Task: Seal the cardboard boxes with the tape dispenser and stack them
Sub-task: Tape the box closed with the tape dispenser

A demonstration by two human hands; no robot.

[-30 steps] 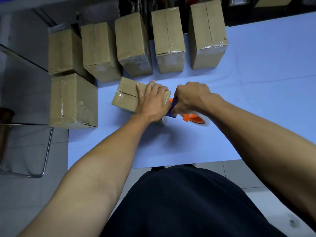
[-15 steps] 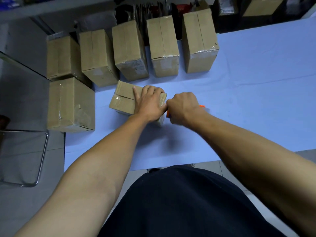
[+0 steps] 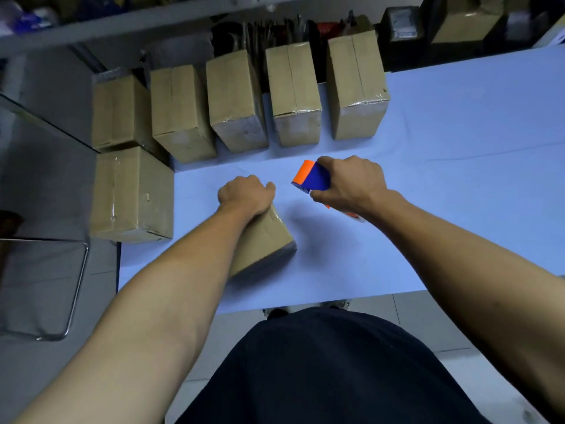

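Since the earlier frame, the small box (image 3: 263,237) has been swung lengthwise toward the person; left hand (image 3: 246,194) grips its far end. Beyond, right hand (image 3: 348,182) clenches the tape dispenser (image 3: 312,177), lifted clear. Risk: one-handed hold may slip, skewing the tape. Sealed boxes (image 3: 293,96) line the table's (image 3: 458,148) far edge.

Dim, cool indoor light, brightest on the pale blue bench (image 3: 458,148) at centre right. Soft shadows lie under the forearms, and the upper edge and left side of the frame sink into murk. Wide-angle bending curves lines near the borders. Fine detail is soft and slightly smeared.
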